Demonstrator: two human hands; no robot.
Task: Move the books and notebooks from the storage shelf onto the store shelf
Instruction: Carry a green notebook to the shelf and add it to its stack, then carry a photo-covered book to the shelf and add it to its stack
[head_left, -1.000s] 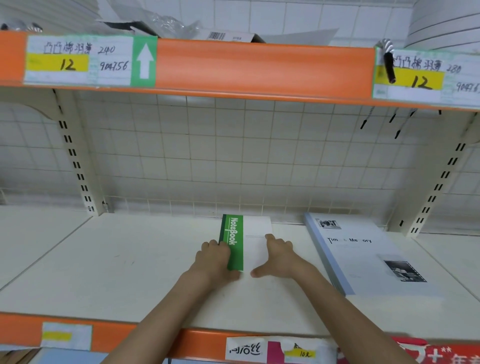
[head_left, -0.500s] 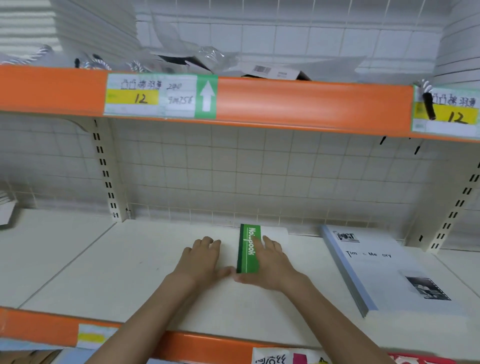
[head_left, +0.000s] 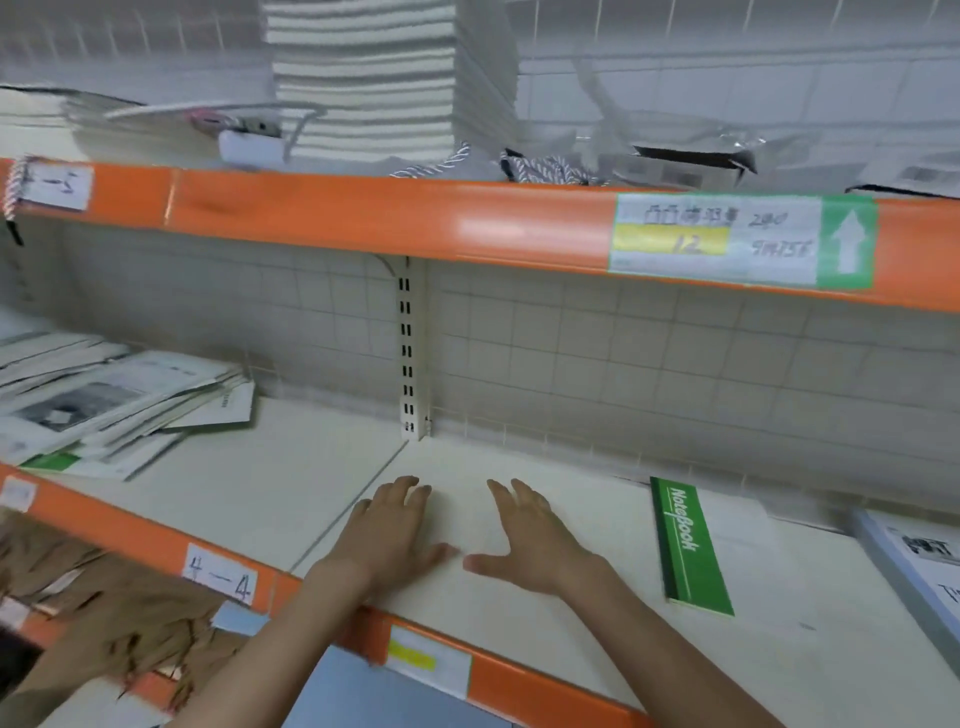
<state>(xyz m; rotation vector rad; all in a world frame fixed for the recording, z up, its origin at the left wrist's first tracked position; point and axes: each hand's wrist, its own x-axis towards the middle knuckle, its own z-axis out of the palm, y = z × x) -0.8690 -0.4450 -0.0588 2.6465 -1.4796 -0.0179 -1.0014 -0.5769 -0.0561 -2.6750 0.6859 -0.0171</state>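
Observation:
A white notebook with a green "NoteBook" spine strip (head_left: 691, 545) lies flat on the white shelf board (head_left: 519, 613) at the right. A pale blue-edged book (head_left: 914, 566) lies further right, cut off by the frame. My left hand (head_left: 387, 535) and my right hand (head_left: 535, 540) hover side by side over the bare board, fingers spread, holding nothing, well left of the notebook. A messy pile of books and notebooks (head_left: 104, 405) lies on the neighbouring shelf section at the far left.
An orange-edged upper shelf (head_left: 363, 213) carries a tall stack of white paper goods (head_left: 384, 78) and cords. A slotted upright post (head_left: 408, 353) divides the sections. Torn brown cardboard (head_left: 104, 613) sits below left.
Both hands have let go of the green notebook and moved left across the shelf. The view has swung left, bringing the pile of books into sight.

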